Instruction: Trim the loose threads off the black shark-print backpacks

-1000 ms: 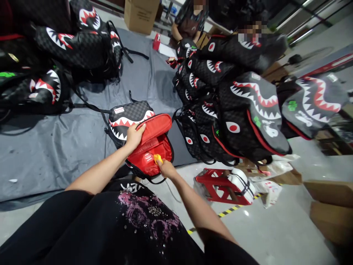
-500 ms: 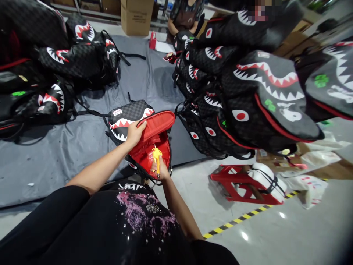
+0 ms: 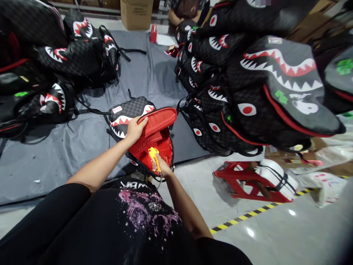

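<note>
A black checkered backpack [image 3: 129, 112] with a shark-mouth print stands in front of me, its main compartment unzipped and its red lining [image 3: 161, 141] showing. My left hand [image 3: 135, 129] is closed on the red-lined flap and holds it back. My right hand [image 3: 162, 166] is closed round a small yellow tool [image 3: 153, 154] with a thin hose at its base; the tool's tip points into the red interior.
Heaps of similar shark-print backpacks lie at the left [image 3: 55, 62] and tower at the right [image 3: 248, 88]. A grey tarp [image 3: 68, 143] covers the floor. A red stool [image 3: 253, 180] lies tipped over at the right, near a yellow-black floor stripe [image 3: 248, 215]. A cardboard box [image 3: 136, 13] and a seated person [image 3: 184, 11] are at the back.
My right hand has drawn back from deep in the bag and turned the yellow tool upright. The view has shifted slightly; my left hand keeps its hold on the flap.
</note>
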`<state>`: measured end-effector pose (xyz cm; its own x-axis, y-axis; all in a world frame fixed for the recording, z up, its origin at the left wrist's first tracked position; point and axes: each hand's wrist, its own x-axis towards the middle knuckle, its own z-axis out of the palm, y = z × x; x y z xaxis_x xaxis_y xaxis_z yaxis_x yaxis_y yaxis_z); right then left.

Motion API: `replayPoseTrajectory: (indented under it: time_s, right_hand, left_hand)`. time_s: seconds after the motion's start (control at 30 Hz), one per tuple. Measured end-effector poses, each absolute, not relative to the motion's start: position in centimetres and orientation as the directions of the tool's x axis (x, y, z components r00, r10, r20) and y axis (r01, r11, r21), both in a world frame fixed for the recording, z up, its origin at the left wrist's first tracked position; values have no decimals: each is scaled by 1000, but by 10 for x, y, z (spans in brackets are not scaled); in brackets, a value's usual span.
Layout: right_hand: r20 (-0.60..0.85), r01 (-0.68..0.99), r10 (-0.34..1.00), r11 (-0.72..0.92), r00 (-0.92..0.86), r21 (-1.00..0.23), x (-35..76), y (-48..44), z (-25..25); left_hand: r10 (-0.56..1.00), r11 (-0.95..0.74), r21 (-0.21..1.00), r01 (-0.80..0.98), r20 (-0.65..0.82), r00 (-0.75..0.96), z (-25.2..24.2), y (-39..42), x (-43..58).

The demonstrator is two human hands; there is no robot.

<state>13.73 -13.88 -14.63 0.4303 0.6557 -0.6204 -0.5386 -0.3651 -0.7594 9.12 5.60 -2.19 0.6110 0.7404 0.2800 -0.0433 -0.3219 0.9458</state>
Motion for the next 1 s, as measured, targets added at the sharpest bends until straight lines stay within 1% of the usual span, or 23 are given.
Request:
replayPoseTrajectory:
  time_s: [0.07,0.13,0.23,0.33,0.4,0.47,0.53,0.6,0.63,0.67,0.83,0.9,1.0]
  right_hand:
    - [-644,-500,641,-430,417,-752,145,-138,-138]
    - [-657,-439,608,-491,446,-753,157,-140,-127]
    - [-657,-320,532,-592,535,-740,184,-145,-106]
    - [-656,-180,469,-716,591,-674,212,-146,-83]
    - [-672,-87,435,-799,599,-595,229,-148,-67]
    - [-693,-2,399,-866,600,-500,244,-150,-50]
    - [-722,151,372,-923,584,-353,254,-152,-32]
    - [-778,322,366,-920,510,-222,261,-154,-16]
    - [-807,383,371,-902,460,-197,264,-155,-8]
    - [-827,412,376,-890,418,-196,265,-155,-2]
    - [-852,370,390,-893,350,-258,273,-166,9]
    - [-855,355,422,-882,302,-311,277,-177,5]
    - [-842,274,455,-882,289,-383,280,-196,-4]
  left_hand:
    - [712,-375,926,-47,320,625,-18,53,90]
    - [662,-449,891,-67,382,645,-14,50,89]
    - [509,-603,791,-103,480,714,-7,51,91]
    - [382,-705,697,-131,529,758,-1,58,94]
    - [376,-722,681,-126,538,755,-1,62,94]
    - [402,-720,686,-106,536,742,-4,65,92]
    - [440,-709,701,-78,525,729,-7,65,89]
    - [470,-693,718,-58,512,719,-10,64,86]
    - [483,-684,728,-53,506,714,-12,64,85]
    - [496,-674,737,-48,500,710,-13,64,85]
    - [555,-630,776,-26,474,683,-15,65,84]
    - [572,-612,790,-39,476,668,-15,65,85]
    - [599,-580,813,-40,460,656,-13,65,86]
